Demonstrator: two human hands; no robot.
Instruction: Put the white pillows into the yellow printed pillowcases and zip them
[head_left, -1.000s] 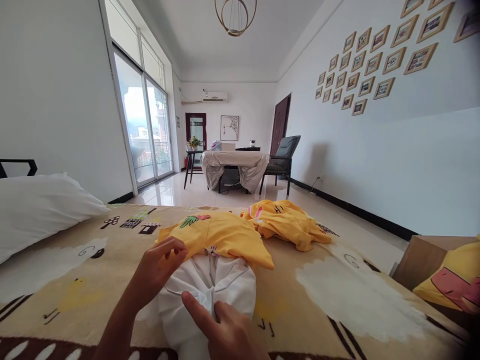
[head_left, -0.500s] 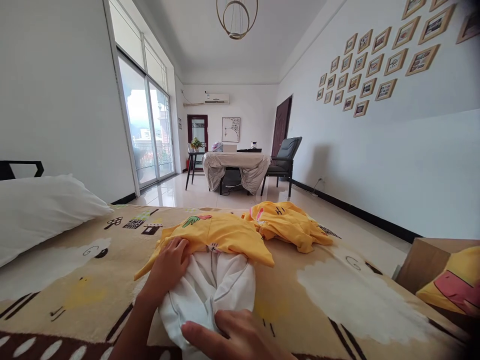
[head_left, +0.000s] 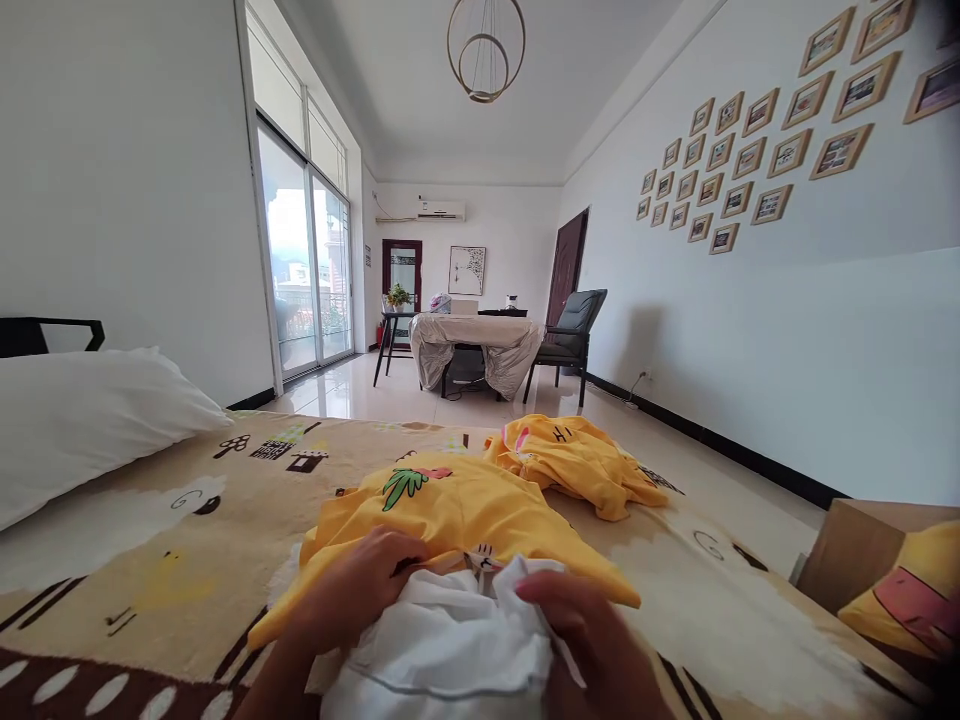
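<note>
A yellow cover [head_left: 480, 500] with a green leaf print lies on the patterned blanket [head_left: 247, 530], its opening toward me. Bunched white cloth [head_left: 450, 640], like a pillow insert, sits at that opening, partly inside. My left hand [head_left: 375, 580] is closed on the edge of the yellow cover, at the left of the white cloth. My right hand [head_left: 592, 630] pinches the white cloth near the opening on the right. Behind and to the right lies a second crumpled yellow cloth [head_left: 577, 460].
A white pillow [head_left: 97, 430] rests at the left. At the right edge, a cardboard box [head_left: 847, 560] holds a yellow and pink item [head_left: 915, 590]. Beyond the blanket stand a covered table [head_left: 480, 330] and a dark chair [head_left: 574, 330].
My right hand has moved up and forward and now grips the white cloth near the opening. The yellow cover is spread wider and has come nearer to me. The camera view has tilted up slightly.
</note>
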